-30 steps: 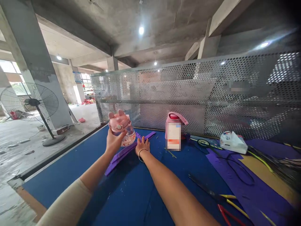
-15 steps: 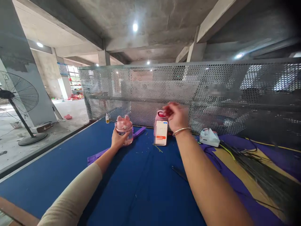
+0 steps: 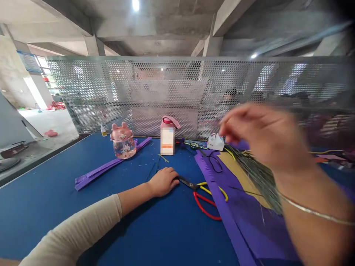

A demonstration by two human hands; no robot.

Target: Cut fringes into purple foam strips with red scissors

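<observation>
My left hand (image 3: 163, 181) lies palm down on the blue tabletop, its fingers loosely bent and apparently holding nothing. Its fingertips are beside the blade tips of a pair of scissors (image 3: 191, 186) with one red and one yellow handle. Raised on the right, my right hand (image 3: 257, 136) is smeared by motion, so its fingers are unclear. Below it are a bundle of thin dark green wires (image 3: 253, 170) and purple sheets (image 3: 238, 218). A pink bottle with ears (image 3: 124, 144) stands at the left, its lid on. A phone (image 3: 167, 142) leans upright against another pink bottle (image 3: 172, 121).
A perforated metal panel (image 3: 166, 96) closes off the table's back. Purple strips (image 3: 102, 170) lie by the eared bottle, with a small dropper bottle (image 3: 103, 130) behind. A white packet (image 3: 215, 142), black cord (image 3: 215, 162) and brown paper (image 3: 231, 166) are at the right.
My left hand has let go of the eared bottle and moved right, down to the scissors. My right hand has left the phone and swung right. The view has turned right.
</observation>
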